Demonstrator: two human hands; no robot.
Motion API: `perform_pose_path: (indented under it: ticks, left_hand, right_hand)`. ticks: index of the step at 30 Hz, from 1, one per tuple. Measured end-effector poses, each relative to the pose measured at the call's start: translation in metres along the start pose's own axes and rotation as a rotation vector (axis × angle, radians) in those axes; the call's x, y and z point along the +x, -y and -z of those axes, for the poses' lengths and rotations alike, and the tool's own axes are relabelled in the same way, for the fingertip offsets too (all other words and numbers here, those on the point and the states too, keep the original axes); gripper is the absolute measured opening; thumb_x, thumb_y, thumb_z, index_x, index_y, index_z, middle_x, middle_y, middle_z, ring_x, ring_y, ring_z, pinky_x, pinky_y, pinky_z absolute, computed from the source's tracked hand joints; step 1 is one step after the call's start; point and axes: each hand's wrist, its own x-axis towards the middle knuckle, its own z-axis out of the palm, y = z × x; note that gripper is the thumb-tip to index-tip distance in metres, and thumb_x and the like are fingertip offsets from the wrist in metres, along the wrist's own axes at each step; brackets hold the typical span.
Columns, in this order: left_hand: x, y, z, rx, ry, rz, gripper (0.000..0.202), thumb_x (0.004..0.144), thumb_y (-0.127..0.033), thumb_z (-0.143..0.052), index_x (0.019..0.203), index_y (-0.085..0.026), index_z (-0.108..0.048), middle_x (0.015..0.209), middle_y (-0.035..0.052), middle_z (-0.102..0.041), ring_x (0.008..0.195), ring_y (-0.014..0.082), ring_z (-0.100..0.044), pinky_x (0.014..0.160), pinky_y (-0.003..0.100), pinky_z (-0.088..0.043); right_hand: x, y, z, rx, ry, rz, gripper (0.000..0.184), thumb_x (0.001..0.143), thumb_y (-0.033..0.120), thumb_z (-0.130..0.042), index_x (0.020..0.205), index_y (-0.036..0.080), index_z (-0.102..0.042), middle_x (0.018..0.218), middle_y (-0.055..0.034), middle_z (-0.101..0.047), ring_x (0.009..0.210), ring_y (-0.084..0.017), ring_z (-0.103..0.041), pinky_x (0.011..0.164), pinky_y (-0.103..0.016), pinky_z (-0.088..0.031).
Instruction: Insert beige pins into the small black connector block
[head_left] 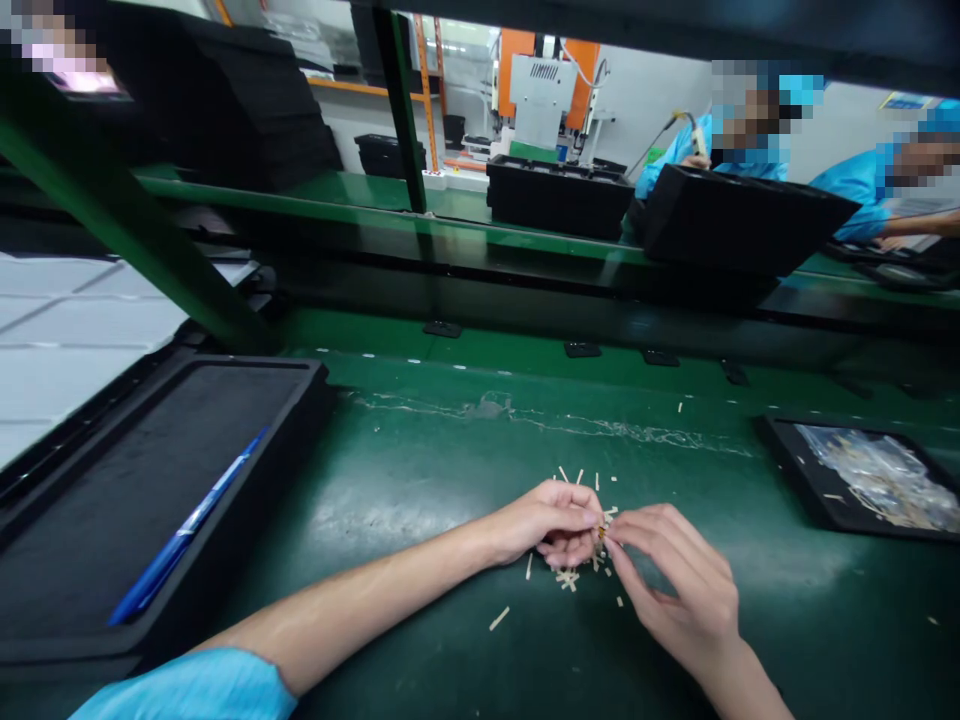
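Note:
My left hand [566, 522] is curled, with thumb and fingers pinched together over the table. Between the fingertips of both hands shows a tiny amber-coloured piece [601, 533]; its kind is too small to make out. From the other side my right hand [679, 570] meets it, thumb and forefinger pressed together at the piece. Short beige strips [568, 580] lie scattered on the green table beneath and around the hands. One longer strip [499, 618] rests nearer to me, apart from the others.
A black foam tray [247, 385] with a blue pen [191, 530] stands at left. Another black tray [806, 490] at right holds a clear plastic bag [885, 470] and beige strips. Small black parts [442, 328] line the back. Beyond a divider, co-workers in blue sit near black bins [559, 195].

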Motion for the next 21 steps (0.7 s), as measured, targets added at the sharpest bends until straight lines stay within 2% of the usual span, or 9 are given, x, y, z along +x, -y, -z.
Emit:
perform_pose_path:
  ticks: [1,3,5,7,10,12,15,18,21]
  left_hand:
    - [0.002,-0.004,0.003,0.142,-0.074,-0.034,0.024,0.084,-0.038,-0.046,0.078,-0.015,-0.048,0.053,-0.0026,-0.05,0.038,0.0045,-0.038,0.037,0.016,-0.023]
    - [0.013,-0.016,0.014,0.512,-0.303,-0.128,0.021,0.087,-0.033,-0.042,0.078,-0.015,-0.049,0.058,-0.0019,-0.052,0.045,0.0065,-0.045,0.045,0.017,-0.036]
    - [0.036,-0.03,0.03,0.832,-0.541,-0.203,0.015,0.087,-0.025,-0.042,0.08,-0.016,-0.051,0.069,0.0005,-0.057,0.062,0.0101,-0.054,0.062,0.022,-0.044]
    - [0.069,-0.044,0.049,0.96,-0.677,-0.23,0.009,0.085,-0.019,-0.046,0.088,-0.016,-0.053,0.09,0.0049,-0.06,0.085,0.0155,-0.055,0.081,0.029,-0.043]
    - [0.125,-0.059,0.072,1.067,-0.817,-0.228,0.026,0.082,-0.014,-0.05,0.108,-0.015,-0.051,0.121,0.0118,-0.049,0.115,0.0243,-0.041,0.098,0.038,-0.032]
    - [0.156,-0.064,0.083,1.098,-0.886,-0.208,0.035,0.083,-0.013,-0.05,0.118,-0.014,-0.047,0.132,0.0146,-0.04,0.125,0.028,-0.03,0.103,0.044,-0.024]
    - [0.188,-0.066,0.094,1.092,-0.93,-0.156,0.036,0.081,-0.012,-0.054,0.117,-0.011,-0.049,0.131,0.0169,-0.041,0.127,0.0299,-0.027,0.105,0.048,-0.018]
    - [0.199,-0.068,0.106,1.036,-0.917,-0.095,0.029,0.081,-0.02,-0.059,0.107,-0.011,-0.055,0.123,0.0127,-0.049,0.12,0.0279,-0.038,0.102,0.05,-0.026]
    - [0.191,-0.069,0.113,0.935,-0.888,-0.064,0.023,0.084,-0.028,-0.056,0.101,-0.012,-0.057,0.108,0.0078,-0.056,0.103,0.0218,-0.053,0.089,0.044,-0.042]
  right_hand:
    - [-0.001,0.0,0.0,0.002,-0.026,-0.023,0.023,0.072,0.001,-0.06,0.086,0.02,-0.06,0.075,-0.0037,-0.064,0.067,-0.017,-0.059,0.061,-0.032,-0.049]
    - [-0.002,-0.001,0.001,0.011,-0.089,-0.072,0.022,0.072,0.001,-0.06,0.083,0.019,-0.058,0.073,-0.0033,-0.062,0.065,-0.017,-0.058,0.059,-0.031,-0.047]
    - [-0.003,-0.003,0.002,0.015,-0.139,-0.12,0.021,0.072,0.001,-0.06,0.082,0.019,-0.057,0.071,-0.0031,-0.06,0.063,-0.016,-0.056,0.055,-0.029,-0.044]
    - [-0.003,-0.004,0.002,0.008,-0.167,-0.158,0.018,0.074,0.002,-0.059,0.081,0.018,-0.056,0.07,-0.003,-0.058,0.06,-0.015,-0.053,0.051,-0.028,-0.041]
    - [-0.004,-0.006,0.0,-0.009,-0.179,-0.203,0.016,0.077,0.003,-0.056,0.08,0.018,-0.054,0.068,-0.0029,-0.056,0.058,-0.014,-0.049,0.049,-0.026,-0.038]
    - [-0.004,-0.006,-0.003,-0.02,-0.174,-0.216,0.014,0.078,0.004,-0.054,0.08,0.018,-0.053,0.068,-0.0028,-0.055,0.057,-0.014,-0.049,0.051,-0.026,-0.04]
    - [-0.004,-0.005,-0.006,-0.024,-0.133,-0.216,0.013,0.079,0.006,-0.052,0.08,0.019,-0.053,0.067,-0.003,-0.056,0.059,-0.014,-0.052,0.053,-0.026,-0.042]
    - [-0.004,-0.003,-0.006,-0.025,-0.092,-0.222,0.012,0.079,0.007,-0.051,0.079,0.019,-0.054,0.068,-0.0036,-0.058,0.06,-0.015,-0.054,0.053,-0.025,-0.044]
    - [-0.003,-0.003,-0.003,-0.036,-0.101,-0.23,0.011,0.079,0.008,-0.051,0.078,0.019,-0.054,0.067,-0.0035,-0.058,0.06,-0.015,-0.055,0.053,-0.025,-0.044]
